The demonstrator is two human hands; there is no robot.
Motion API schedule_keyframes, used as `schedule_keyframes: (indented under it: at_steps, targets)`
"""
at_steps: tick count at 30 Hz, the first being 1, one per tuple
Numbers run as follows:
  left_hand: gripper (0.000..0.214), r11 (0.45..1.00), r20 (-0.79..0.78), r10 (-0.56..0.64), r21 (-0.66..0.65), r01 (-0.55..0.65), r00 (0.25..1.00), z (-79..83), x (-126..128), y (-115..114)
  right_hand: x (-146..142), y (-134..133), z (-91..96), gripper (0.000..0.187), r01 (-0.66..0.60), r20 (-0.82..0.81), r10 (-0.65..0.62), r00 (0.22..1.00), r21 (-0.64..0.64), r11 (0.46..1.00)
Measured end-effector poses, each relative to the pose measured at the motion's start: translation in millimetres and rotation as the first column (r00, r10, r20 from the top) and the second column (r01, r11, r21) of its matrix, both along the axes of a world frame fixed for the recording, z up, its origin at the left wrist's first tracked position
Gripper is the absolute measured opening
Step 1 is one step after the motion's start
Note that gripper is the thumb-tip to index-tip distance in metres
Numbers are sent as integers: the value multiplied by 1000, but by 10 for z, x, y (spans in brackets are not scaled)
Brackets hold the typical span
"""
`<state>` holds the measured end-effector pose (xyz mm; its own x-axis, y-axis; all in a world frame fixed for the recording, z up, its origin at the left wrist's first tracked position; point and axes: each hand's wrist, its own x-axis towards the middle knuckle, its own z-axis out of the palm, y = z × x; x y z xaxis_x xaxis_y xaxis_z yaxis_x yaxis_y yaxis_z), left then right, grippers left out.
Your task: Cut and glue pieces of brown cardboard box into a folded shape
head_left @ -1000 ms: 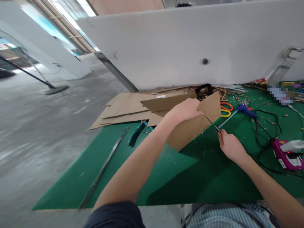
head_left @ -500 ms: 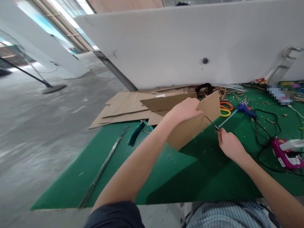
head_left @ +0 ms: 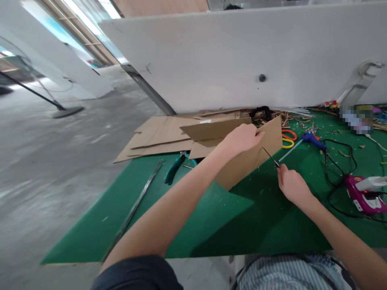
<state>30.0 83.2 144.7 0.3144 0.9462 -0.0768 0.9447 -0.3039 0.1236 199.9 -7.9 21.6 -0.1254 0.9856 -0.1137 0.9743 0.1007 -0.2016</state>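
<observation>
My left hand [head_left: 242, 139] grips the top edge of a brown cardboard piece [head_left: 250, 161] and holds it tilted up off the green mat [head_left: 181, 217]. My right hand [head_left: 292, 185] is closed around a thin dark blade [head_left: 270, 156]. The blade's tip lies against the cardboard's right face, just below my left thumb. The handle is hidden inside my right fist.
Flat cardboard sheets [head_left: 157, 135] lie at the mat's far left. Teal pliers [head_left: 173, 168] and a long metal strip [head_left: 133, 209] lie left of my arm. Orange and yellow scissors [head_left: 287, 139], a blue glue gun [head_left: 313, 139], black cable [head_left: 332, 165] and a pink tool [head_left: 364, 195] sit to the right. A white panel [head_left: 242, 56] stands behind.
Almost nothing has moved. My left hand shifted slightly along the cardboard's top edge and the view drifted a little; the blade stays against the cardboard.
</observation>
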Motion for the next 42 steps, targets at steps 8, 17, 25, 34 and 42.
schedule_keyframes:
  at_steps: [8, 17, 25, 34, 42]
  targets:
    - [36, 1000, 13, 13, 3, -13, 1000, 82, 117, 56, 0, 25, -30, 30, 8, -27, -7, 1000, 31, 999]
    - [40, 918, 665, -94, 345, -194, 741, 200, -241, -150, 274, 180, 360, 35, 306, -794, -34, 607, 194, 932]
    - [36, 965, 946, -92, 162, -206, 312, -415, -199, -314, 162, 567, 479, 35, 215, -996, 54, 78, 70, 974]
    - [36, 976, 988, 152, -149, -160, 4, -284, -144, -278, 54, 667, 365, 29, 304, -940, 249, 235, 314, 899]
    - [33, 970, 985, 158, -168, -178, -70, -341, -123, -352, -13, 664, 288, 33, 325, -963, 226, 146, 263, 908]
